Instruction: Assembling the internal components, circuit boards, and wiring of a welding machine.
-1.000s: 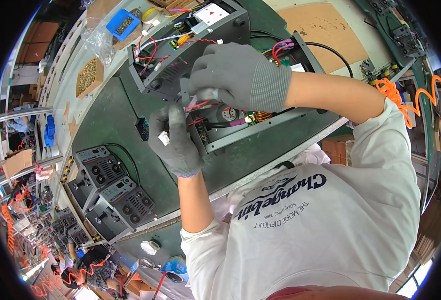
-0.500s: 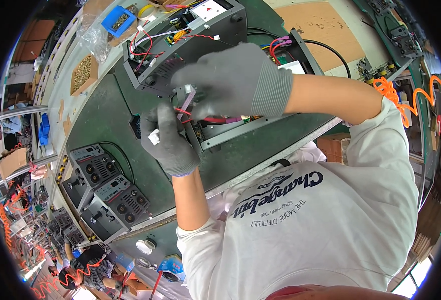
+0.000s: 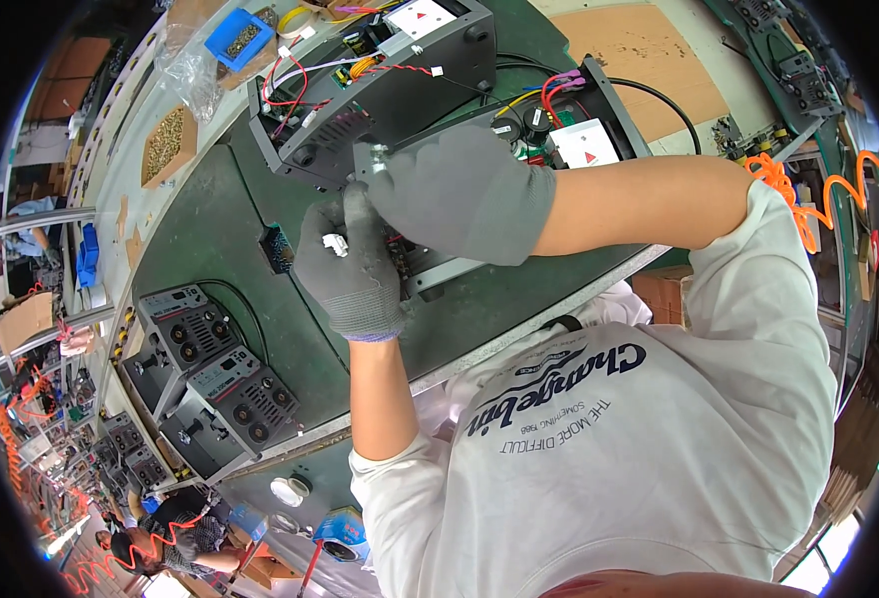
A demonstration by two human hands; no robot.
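My left hand (image 3: 348,269), in a grey glove, is closed with a small white plug connector (image 3: 336,244) showing between its fingers. Meeting it at the fingertips is my gloved right hand (image 3: 464,194), closed over the end of an open dark machine casing (image 3: 464,265). What the right fingers pinch is hidden. This casing holds red wires, circuit parts and a white plate (image 3: 586,145) with a red mark. Directly behind it lies a second open casing (image 3: 439,70), from which red and white wires with plugs hang out.
Two finished-looking machines (image 3: 225,384) stand at the left on the green bench (image 3: 200,244). A small dark circuit part (image 3: 277,249) lies left of my left hand. Farther off are a blue bin (image 3: 240,40) and a box (image 3: 168,147) of small metal pieces. A cable (image 3: 674,103) curves at the right.
My right hand has moved left and closed in on the left fingertips, uncovering the white plate. The left hand has shifted slightly right and up. The purple-sleeved wire between them is now covered.
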